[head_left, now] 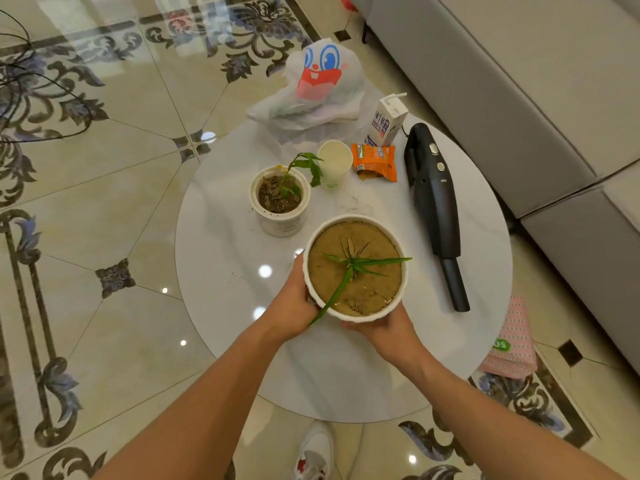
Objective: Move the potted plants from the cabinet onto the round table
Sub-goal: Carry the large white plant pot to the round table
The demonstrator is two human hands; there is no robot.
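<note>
Head view: two potted plants sit over the round, glossy white worktop [221, 265]. The larger pot [355, 268], white with a ribbed wall and sandy soil around a thin-leaved sprout, is cupped by the left hand [294, 303] and right hand [384, 329], fingers wrapped against its sides. The smaller pot [280, 202], a smooth white cylinder, stands just behind. One paper cup [335, 161], one carton [386, 121], one black handheld vacuum [434, 209] lie beyond.

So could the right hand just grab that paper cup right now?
Probably not yet: the right hand and left hand both hold the large white pot, which also sits between it and the paper cup.
</note>
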